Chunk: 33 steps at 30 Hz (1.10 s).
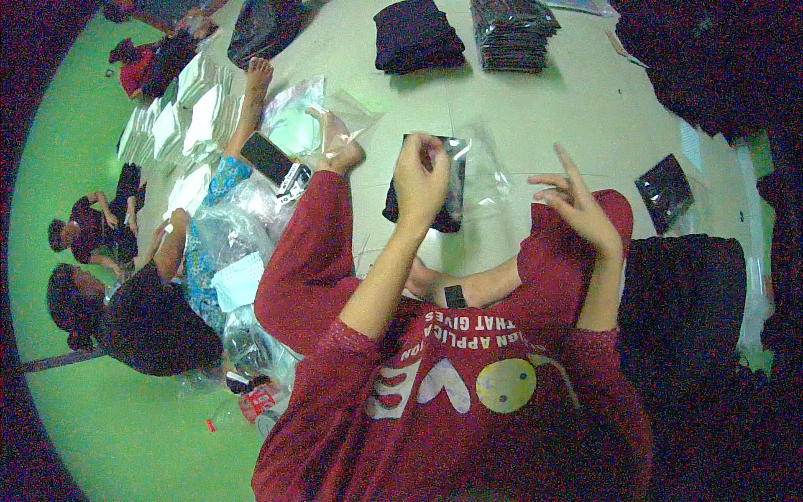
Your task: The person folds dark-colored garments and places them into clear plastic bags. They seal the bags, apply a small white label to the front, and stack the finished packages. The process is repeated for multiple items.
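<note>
In front of my crossed legs, a flat black folded piece of cloth [450, 213] lies on the floor, partly inside a clear plastic bag [488, 171] whose loose film spreads to the right. My left hand [421, 186] is over the cloth's left part, its fingers curled and the thumb drawn toward them. Whatever those fingers pinch, if anything, cannot be made out. Out to the right above my knee, my right hand [577, 205] is raised with fingers apart and holds nothing. It is clear of the bag.
A black folded pile [418, 38] and a stack of bagged dark packets [512, 33] stand ahead. One black packet [665, 194] lies right, near a dark cloth heap [686, 293]. Left are a phone [266, 157], plastic film, white stacks [201, 113] and seated people [134, 318].
</note>
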### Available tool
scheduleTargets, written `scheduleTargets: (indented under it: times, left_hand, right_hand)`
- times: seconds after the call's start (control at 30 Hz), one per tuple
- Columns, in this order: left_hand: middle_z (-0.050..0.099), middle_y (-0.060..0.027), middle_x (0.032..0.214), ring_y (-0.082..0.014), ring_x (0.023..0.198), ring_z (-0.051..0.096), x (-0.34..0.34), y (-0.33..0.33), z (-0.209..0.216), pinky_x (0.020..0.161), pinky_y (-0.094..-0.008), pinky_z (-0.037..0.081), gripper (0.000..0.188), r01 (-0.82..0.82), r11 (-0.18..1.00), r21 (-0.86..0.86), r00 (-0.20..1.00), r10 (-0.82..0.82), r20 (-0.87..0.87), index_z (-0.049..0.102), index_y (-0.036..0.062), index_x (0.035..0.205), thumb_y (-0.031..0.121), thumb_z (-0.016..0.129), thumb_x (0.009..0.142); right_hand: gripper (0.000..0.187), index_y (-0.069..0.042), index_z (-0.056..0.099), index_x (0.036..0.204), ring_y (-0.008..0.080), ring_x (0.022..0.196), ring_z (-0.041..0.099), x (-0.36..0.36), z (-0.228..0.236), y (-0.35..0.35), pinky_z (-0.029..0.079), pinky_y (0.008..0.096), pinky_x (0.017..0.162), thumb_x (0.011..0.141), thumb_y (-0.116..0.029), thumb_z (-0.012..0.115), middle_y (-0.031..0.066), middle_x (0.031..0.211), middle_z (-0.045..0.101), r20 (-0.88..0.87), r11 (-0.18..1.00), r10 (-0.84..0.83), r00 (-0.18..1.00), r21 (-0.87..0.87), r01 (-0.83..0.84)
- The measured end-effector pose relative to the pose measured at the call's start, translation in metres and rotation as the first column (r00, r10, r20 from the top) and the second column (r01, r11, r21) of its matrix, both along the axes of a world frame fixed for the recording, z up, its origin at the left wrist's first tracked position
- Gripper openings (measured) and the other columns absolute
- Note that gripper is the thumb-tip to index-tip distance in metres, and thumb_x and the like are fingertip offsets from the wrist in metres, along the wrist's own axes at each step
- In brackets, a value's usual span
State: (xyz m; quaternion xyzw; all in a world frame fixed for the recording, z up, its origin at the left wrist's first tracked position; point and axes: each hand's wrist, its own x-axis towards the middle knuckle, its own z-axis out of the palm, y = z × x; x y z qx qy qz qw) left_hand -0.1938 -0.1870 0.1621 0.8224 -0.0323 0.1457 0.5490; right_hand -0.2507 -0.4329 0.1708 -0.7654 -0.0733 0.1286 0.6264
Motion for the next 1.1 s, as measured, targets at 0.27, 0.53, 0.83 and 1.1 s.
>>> scheduleTargets:
  times: [0.27,0.53,0.83,1.1]
  left_hand:
    - [0.054,-0.0119,0.094,-0.0284,0.089,0.053,-0.011,-0.018,-0.013,0.082,-0.0434,0.04,0.02,0.276,0.662,0.697,0.775,-0.583,0.246,0.057,0.0077,0.09,0.008,0.056,0.069]
    - [0.06,-0.0093,0.087,-0.0254,0.081,0.059,-0.006,-0.02,-0.047,0.08,-0.0402,0.043,0.022,0.598,0.391,0.699,0.654,-0.742,-0.144,0.058,0.0108,0.091,0.008,0.055,0.07]
    - [0.06,-0.0088,0.099,-0.0266,0.093,0.057,0.004,-0.018,-0.064,0.089,-0.0441,0.038,0.032,0.491,0.34,0.802,0.569,-0.822,0.001,0.058,0.0108,0.101,0.022,0.06,0.072]
    - [0.057,-0.0193,0.098,-0.0317,0.092,0.054,0.008,0.075,-0.116,0.081,-0.0377,0.042,0.039,-0.06,0.948,0.313,0.97,0.13,-0.207,0.055,-0.0018,0.101,0.028,0.062,0.076]
  right_hand:
    - [0.08,-0.015,-0.006,0.138,0.0231,0.102,0.053,0.01,0.025,-0.018,0.042,0.0336,0.088,0.084,-0.005,0.051,0.0158,0.117,0.051,0.171,0.994,-0.103,0.98,0.048,0.096]
    - [0.093,-0.014,-0.012,0.137,0.0285,0.105,0.051,0.013,-0.029,0.049,0.04,0.0367,0.09,0.078,-0.01,0.06,0.0182,0.121,0.047,0.142,0.962,0.18,0.973,-0.234,-0.144]
    - [0.091,-0.014,-0.004,0.138,0.0353,0.109,0.047,0.019,-0.08,0.055,0.039,0.0383,0.091,0.071,0.005,0.053,0.0245,0.121,0.044,0.112,0.802,0.207,0.972,-0.589,-0.103]
    - [0.091,-0.019,-0.001,0.139,0.0317,0.097,0.055,0.018,-0.107,0.047,0.044,0.0373,0.081,0.067,0.011,0.046,0.0145,0.112,0.054,-0.061,0.729,0.143,0.988,-0.668,-0.147]
